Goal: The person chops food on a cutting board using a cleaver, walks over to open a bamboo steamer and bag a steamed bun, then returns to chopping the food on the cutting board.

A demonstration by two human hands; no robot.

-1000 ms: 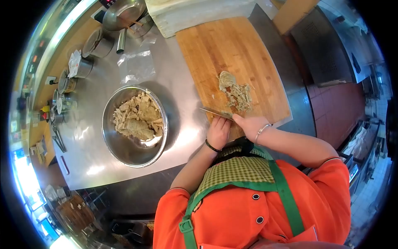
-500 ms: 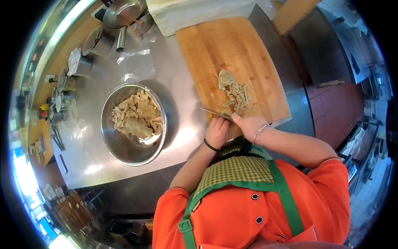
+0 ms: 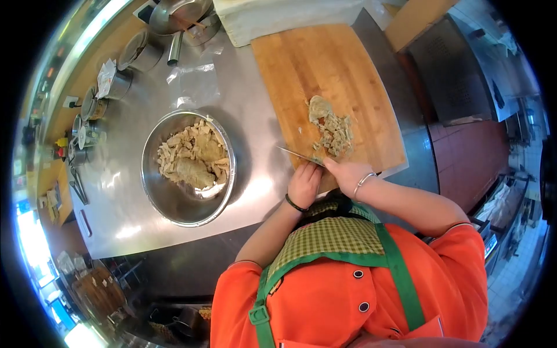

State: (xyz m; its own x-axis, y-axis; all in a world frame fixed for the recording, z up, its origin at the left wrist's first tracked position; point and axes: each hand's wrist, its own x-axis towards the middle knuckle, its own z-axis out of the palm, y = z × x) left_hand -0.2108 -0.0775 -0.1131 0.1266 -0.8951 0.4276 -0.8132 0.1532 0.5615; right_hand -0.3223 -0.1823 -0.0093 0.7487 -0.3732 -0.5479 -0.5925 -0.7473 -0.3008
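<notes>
A knife [image 3: 299, 155] is gripped in my right hand [image 3: 347, 175], its thin blade pointing left over the near edge of the wooden cutting board [image 3: 313, 58]. My left hand [image 3: 304, 184] is right beside the blade, fingers bent and close together; whatever lies under them is hidden. Just beyond the blade is a heap of chopped pale, cooked-looking meat [image 3: 335, 134]. An uncut lump of the same meat [image 3: 319, 109] touches the heap's far side.
Left of the board, a steel bowl [image 3: 152, 200] holds more pale pieces. A clear plastic bag [image 3: 194, 86] lies behind it on the steel table [image 3: 255, 127]. Pots and a pan [image 3: 180, 14] line the back left, and a white box [image 3: 290, 17] borders the board's far end.
The view has shifted slightly. Both hands and the knife stay in nearly the same place by the chopped meat.
</notes>
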